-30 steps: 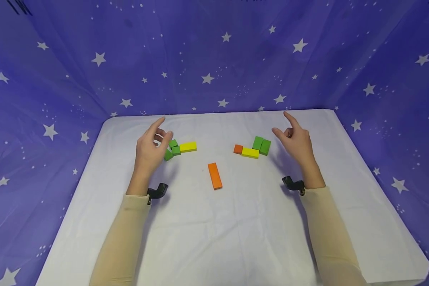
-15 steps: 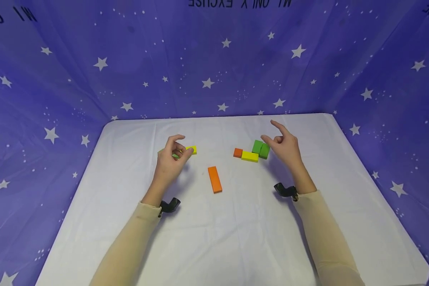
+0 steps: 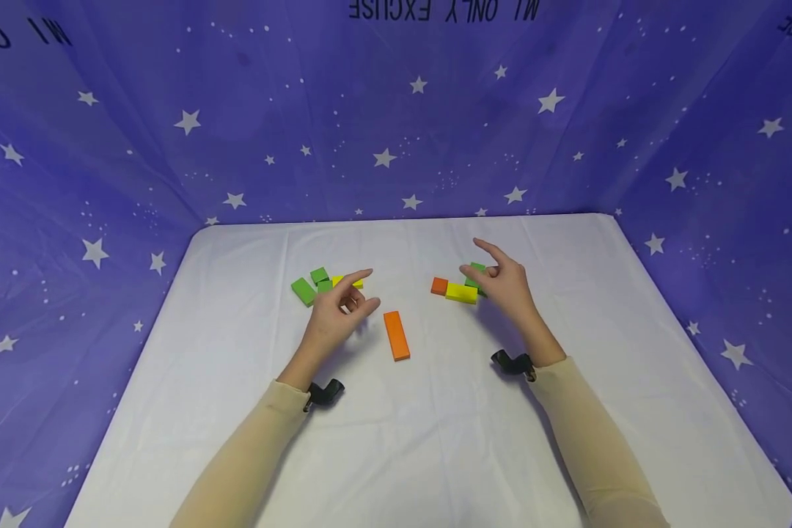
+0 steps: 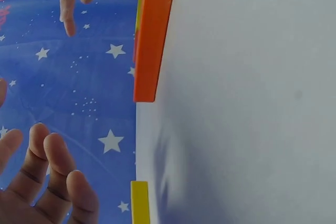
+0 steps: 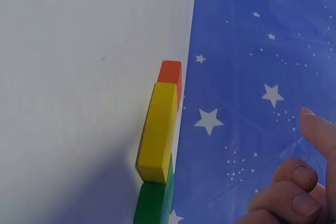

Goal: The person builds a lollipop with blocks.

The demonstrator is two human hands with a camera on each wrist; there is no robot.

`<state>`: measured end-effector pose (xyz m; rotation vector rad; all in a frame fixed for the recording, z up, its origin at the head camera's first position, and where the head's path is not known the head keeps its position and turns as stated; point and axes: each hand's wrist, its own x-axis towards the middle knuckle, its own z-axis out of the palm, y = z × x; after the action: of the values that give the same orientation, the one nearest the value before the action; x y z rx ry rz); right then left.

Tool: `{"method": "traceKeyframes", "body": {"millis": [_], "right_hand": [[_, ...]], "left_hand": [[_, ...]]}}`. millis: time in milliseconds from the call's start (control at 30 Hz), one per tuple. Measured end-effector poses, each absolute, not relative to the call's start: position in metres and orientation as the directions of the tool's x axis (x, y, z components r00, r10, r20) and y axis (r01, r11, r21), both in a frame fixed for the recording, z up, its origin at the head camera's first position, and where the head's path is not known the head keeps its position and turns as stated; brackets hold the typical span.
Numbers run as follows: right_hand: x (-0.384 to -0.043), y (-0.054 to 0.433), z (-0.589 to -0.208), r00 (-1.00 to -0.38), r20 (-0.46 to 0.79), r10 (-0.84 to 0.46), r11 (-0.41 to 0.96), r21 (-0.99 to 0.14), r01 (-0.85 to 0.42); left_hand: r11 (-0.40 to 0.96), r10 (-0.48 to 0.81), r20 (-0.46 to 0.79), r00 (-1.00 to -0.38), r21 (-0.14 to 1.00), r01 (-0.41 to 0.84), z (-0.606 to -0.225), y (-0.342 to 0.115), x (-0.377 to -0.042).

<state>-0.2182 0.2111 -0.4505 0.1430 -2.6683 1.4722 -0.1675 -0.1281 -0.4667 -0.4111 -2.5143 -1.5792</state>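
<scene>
My left hand point(image 3: 335, 317) hovers over the table between the left group of blocks and the orange block point(image 3: 397, 336), fingers loosely bent and holding nothing. It partly covers a yellow block point(image 3: 349, 281); green blocks point(image 3: 303, 292) lie just left of it. My right hand point(image 3: 504, 287) hangs above the right group, thumb and index finger apart, with nothing in its grasp. Below it lie a yellow block point(image 5: 158, 129), a red-orange block point(image 5: 171, 72) at its end, and green blocks point(image 5: 151, 203) partly hidden by the hand in the head view.
A white cloth covers the table point(image 3: 396, 455). Behind it and along both sides hangs a blue-purple curtain point(image 3: 330, 103) with white stars. A black wrist camera point(image 3: 325, 394) sits at the left cuff, another black camera point(image 3: 511, 363) at the right cuff.
My left hand has moved right and nearer to me, uncovering the green blocks. My right hand has moved left and nearer, now over the right group. The blocks lie where they were.
</scene>
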Motion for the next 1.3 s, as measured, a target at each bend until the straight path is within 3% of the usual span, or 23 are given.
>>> {"method": "traceKeyframes", "body": {"millis": [567, 867, 1300], "right_hand": [[-0.217, 0.189, -0.466, -0.995, 0.035, -0.097, 0.589, -0.803, -0.086], [-0.216, 0.183, -0.474, -0.996, 0.054, -0.077, 0.608, -0.789, -0.090], [-0.215, 0.178, -0.491, -0.997, -0.005, -0.074, 0.729, -0.683, -0.050]], "left_hand": [[0.552, 0.334, 0.071, -0.940, 0.794, 0.256, -0.482, -0.120, -0.162], [0.608, 0.372, 0.065, -0.926, 0.737, 0.296, -0.488, -0.115, -0.162], [0.703, 0.396, 0.032, -0.918, 0.633, 0.325, -0.490, -0.109, -0.158]]}}
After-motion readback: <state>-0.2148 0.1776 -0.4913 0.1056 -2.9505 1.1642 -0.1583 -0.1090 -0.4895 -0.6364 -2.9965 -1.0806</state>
